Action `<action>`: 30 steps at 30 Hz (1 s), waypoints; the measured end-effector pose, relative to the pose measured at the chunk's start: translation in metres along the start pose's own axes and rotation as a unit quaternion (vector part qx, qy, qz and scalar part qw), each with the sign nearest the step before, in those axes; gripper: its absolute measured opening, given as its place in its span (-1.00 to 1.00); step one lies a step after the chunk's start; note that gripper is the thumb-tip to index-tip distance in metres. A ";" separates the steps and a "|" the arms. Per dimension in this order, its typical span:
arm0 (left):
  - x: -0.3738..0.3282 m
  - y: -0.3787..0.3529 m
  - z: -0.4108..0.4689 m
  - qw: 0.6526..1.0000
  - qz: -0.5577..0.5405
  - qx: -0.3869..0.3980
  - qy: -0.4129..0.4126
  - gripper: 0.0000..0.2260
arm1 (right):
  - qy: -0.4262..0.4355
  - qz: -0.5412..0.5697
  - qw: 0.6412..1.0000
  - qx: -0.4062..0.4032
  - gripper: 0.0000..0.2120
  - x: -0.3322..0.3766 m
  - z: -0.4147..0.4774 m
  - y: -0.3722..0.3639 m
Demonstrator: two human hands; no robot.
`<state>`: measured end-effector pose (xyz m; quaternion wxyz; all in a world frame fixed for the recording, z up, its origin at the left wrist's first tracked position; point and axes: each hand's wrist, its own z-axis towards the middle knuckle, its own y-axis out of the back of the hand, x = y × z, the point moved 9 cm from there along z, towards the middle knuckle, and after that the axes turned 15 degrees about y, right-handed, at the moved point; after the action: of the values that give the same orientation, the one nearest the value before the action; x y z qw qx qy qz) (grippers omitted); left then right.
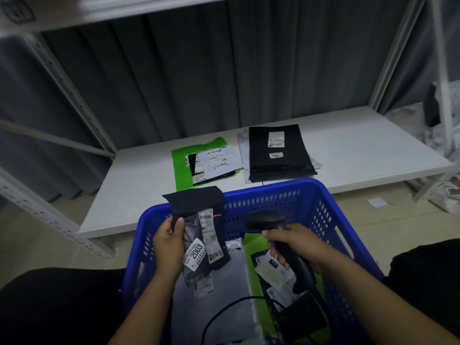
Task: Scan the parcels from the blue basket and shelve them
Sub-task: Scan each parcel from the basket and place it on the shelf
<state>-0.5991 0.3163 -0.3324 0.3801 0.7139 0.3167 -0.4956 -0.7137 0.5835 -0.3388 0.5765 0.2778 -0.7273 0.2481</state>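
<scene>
My left hand [167,242] grips a black parcel [199,210] with white labels, one reading 2003, above the blue basket [281,192]. My right hand [296,245] holds a black barcode scanner [266,220] pointed at that parcel; a red scan line glows at the label's top edge. Inside the basket lie a grey parcel [224,290], a green parcel [249,247] and a black labelled parcel [276,272]. On the white shelf [139,185] behind the basket lie a green parcel [184,170] under smaller parcels and a black parcel [281,155] on a grey one.
Metal shelf uprights [82,115] stand at left and right, with a shelf board overhead. A dark curtain hangs behind. The scanner's black cable [224,310] loops over the basket's contents. More wrapped items [445,135] sit at the far right. My dark-clothed knees flank the basket.
</scene>
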 end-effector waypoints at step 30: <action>-0.140 -0.161 0.171 0.978 0.126 0.057 -0.156 -0.76 | 0.046 -0.015 0.986 -0.162 -0.80 0.041 0.158 0.103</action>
<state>-0.8552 0.2417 -0.2737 0.4426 0.6825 0.1319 -0.5665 -0.9024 0.5454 -0.3365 0.6507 0.1801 -0.7260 0.1310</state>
